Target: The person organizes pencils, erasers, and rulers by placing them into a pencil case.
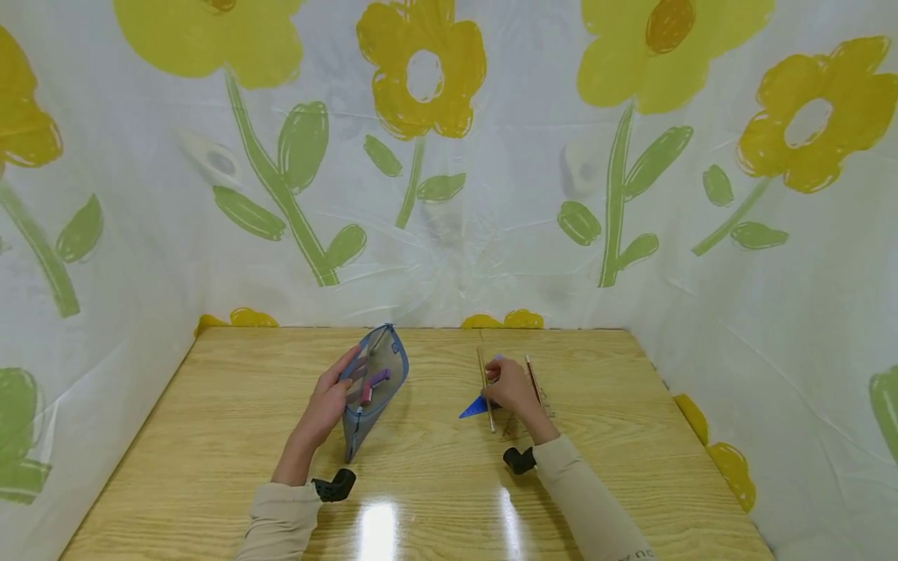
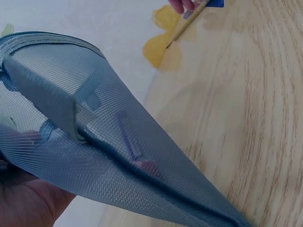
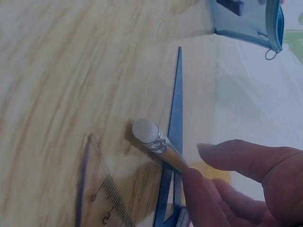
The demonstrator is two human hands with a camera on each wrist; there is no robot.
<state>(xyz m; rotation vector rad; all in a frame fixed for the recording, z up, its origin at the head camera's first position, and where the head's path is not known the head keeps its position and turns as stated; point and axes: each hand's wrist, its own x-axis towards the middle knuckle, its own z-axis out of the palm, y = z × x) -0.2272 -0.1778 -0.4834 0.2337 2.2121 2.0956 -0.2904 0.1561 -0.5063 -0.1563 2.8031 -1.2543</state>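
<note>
Mesh zipper pouch [image 1: 386,396] stands tilted, mouth open, on the table's [image 1: 210,436] left side, gripped by the left hand [image 1: 328,399]; inside sit a purple piece [image 1: 380,379] and a pink piece [image 1: 367,395]. Right hand [image 1: 512,386], fingers bent, touches an eraser-tipped pencil [image 1: 489,414] over a blue set square [image 1: 474,407]; whether it pinches, I cannot tell.

- Pouch [image 2: 113,177]: see-through woven mesh, faintly sheeny, with cloth-like edging.
- Table [image 1: 421,475]: wood-grained, smooth, glossy enough to mirror light.
- Blue triangle [image 3: 176,125]: smooth plastic, low sheen.
- Clear triangle [image 3: 98,194]: transparent plastic.
- Pencil [image 3: 173,159]: smooth barrel, shiny crimped metal ferrule [image 3: 160,144], matt rubbery eraser [image 3: 145,130].
- Backdrop [image 1: 512,249]: smooth, lightly creased cloth, soft sheen.
- Sleeves [image 1: 591,499]: matt cloth.
- Wrist cameras [image 1: 337,486]: matt black plastic.
</note>
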